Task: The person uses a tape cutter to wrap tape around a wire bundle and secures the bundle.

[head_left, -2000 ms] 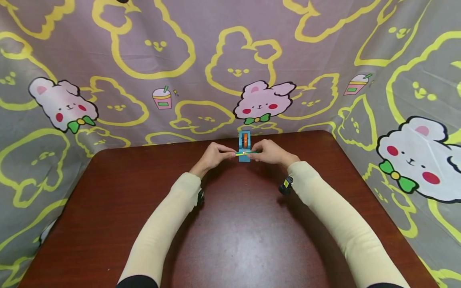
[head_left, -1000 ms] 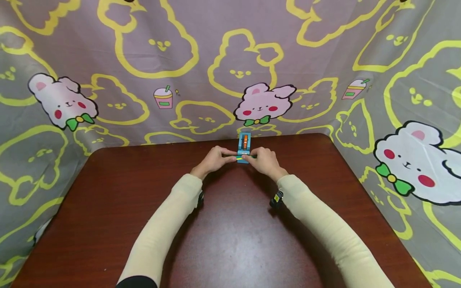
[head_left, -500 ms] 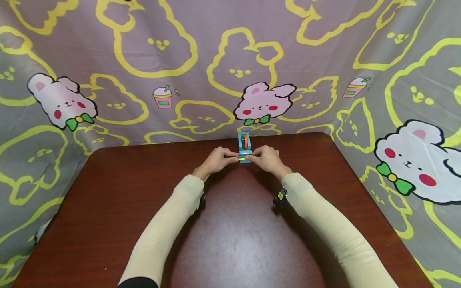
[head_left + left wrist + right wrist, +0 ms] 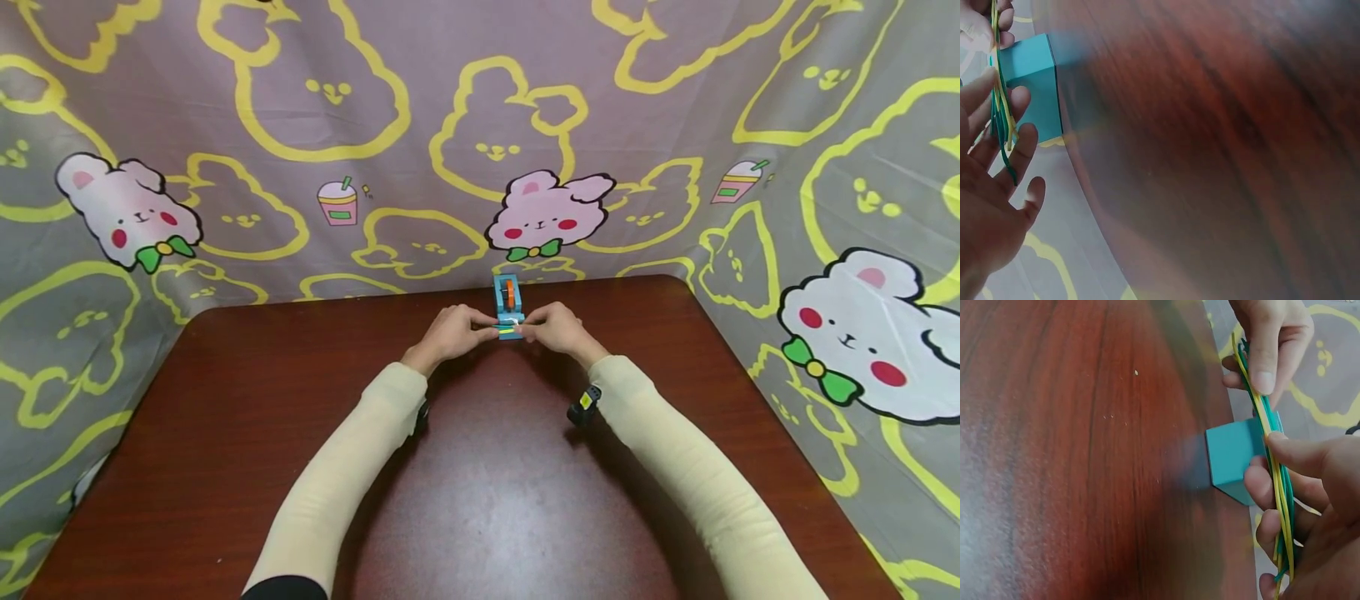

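A bundle of thin green and yellow strands (image 4: 1282, 494) stretches between both hands, close in front of a light-blue tape dispenser (image 4: 506, 279) with an orange reel (image 4: 511, 293). My left hand (image 4: 452, 332) pinches the bundle between thumb and fingers, as the left wrist view shows with the strands (image 4: 1000, 94) hanging past the fingers. My right hand (image 4: 553, 327) grips the other side; in the right wrist view its thumb presses the strands and the fingers curl behind them. A small shiny patch lies between the fingertips at the dispenser's front. The dispenser's side (image 4: 1232, 453) shows behind the strands.
The dark red-brown table (image 4: 480, 483) reaches from the person to a patterned cloth (image 4: 420, 125) hanging at the back and sides. The dispenser stands near the table's far edge. Small pale specks (image 4: 1136, 372) lie on the tabletop.
Since two seconds ago both hands have come slightly nearer the person, and the right hand has shifted left. Over the last second the right thumb has drawn back slightly to the right.
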`<control>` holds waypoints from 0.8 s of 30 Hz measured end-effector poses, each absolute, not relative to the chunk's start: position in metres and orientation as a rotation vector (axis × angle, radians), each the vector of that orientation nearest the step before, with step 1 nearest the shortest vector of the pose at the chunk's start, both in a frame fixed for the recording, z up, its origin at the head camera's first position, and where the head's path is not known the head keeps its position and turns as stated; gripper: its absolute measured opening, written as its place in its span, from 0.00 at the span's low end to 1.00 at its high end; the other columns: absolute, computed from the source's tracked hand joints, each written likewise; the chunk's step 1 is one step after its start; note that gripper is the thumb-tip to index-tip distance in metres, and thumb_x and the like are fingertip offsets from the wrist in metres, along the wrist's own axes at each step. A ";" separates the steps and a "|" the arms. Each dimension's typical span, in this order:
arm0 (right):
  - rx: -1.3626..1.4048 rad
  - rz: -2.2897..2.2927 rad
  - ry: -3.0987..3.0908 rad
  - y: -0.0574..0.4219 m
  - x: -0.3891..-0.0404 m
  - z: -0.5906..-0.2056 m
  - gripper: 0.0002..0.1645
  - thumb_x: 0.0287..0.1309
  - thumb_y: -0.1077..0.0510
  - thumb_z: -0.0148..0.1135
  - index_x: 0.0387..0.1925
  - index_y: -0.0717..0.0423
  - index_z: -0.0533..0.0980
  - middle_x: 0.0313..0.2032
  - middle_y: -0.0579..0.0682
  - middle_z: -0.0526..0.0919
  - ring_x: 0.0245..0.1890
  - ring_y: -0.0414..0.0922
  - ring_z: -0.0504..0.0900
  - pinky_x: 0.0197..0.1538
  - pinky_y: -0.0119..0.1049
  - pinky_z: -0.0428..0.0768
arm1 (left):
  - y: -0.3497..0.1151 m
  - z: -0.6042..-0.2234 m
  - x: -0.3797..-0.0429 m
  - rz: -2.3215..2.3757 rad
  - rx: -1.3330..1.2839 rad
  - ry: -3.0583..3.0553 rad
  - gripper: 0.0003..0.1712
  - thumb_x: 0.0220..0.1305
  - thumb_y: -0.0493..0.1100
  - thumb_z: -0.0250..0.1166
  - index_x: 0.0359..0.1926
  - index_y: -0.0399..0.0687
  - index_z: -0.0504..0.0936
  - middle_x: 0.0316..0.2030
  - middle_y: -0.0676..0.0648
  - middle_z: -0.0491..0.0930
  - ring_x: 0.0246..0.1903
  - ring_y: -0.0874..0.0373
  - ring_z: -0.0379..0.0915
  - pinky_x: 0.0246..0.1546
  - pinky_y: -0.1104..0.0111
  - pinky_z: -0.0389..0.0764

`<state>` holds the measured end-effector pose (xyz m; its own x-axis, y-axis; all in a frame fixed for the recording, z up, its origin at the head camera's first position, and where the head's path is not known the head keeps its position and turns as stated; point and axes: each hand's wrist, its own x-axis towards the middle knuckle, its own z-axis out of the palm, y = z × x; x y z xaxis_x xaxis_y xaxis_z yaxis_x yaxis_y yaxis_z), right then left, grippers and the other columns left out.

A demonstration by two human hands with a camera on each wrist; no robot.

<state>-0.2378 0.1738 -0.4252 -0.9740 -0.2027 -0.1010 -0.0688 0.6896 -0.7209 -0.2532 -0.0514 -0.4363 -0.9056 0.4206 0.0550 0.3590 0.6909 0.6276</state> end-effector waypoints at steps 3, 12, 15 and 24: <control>-0.212 -1.217 2.664 0.176 -0.240 -0.427 0.14 0.64 0.51 0.69 0.35 0.59 0.87 0.28 0.54 0.84 0.29 0.47 0.74 0.39 0.45 0.72 | -0.048 -0.436 -0.253 0.973 0.609 2.824 0.21 0.66 0.61 0.66 0.51 0.56 0.89 0.23 0.54 0.83 0.14 0.60 0.62 0.20 0.67 0.65; -0.215 -1.268 2.637 0.177 -0.244 -0.430 0.14 0.62 0.52 0.69 0.35 0.60 0.87 0.25 0.52 0.83 0.27 0.48 0.77 0.31 0.38 0.72 | -0.033 -0.429 -0.261 0.976 0.400 2.829 0.36 0.69 0.72 0.53 0.35 0.48 0.90 0.19 0.50 0.80 0.23 0.55 0.73 0.32 0.61 0.70; -0.191 -1.270 2.633 0.177 -0.244 -0.431 0.14 0.61 0.51 0.70 0.36 0.59 0.88 0.26 0.52 0.84 0.27 0.48 0.77 0.31 0.39 0.71 | -0.026 -0.425 -0.263 0.988 0.319 2.826 0.36 0.68 0.73 0.53 0.30 0.47 0.88 0.17 0.49 0.78 0.24 0.53 0.74 0.39 0.58 0.69; -0.181 -1.225 2.676 0.177 -0.243 -0.430 0.15 0.61 0.48 0.68 0.37 0.56 0.88 0.23 0.47 0.84 0.33 0.47 0.79 0.64 0.65 0.57 | -0.017 -0.425 -0.264 0.946 0.174 2.740 0.37 0.64 0.73 0.59 0.27 0.44 0.87 0.23 0.45 0.83 0.28 0.54 0.74 0.43 0.56 0.70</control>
<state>-0.2425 0.1773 -0.4305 -0.9739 -0.1904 -0.1238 -0.0307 0.6507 -0.7587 -0.2645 -0.0166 -0.4249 -0.9648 0.1884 -0.1835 0.0350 0.7835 0.6204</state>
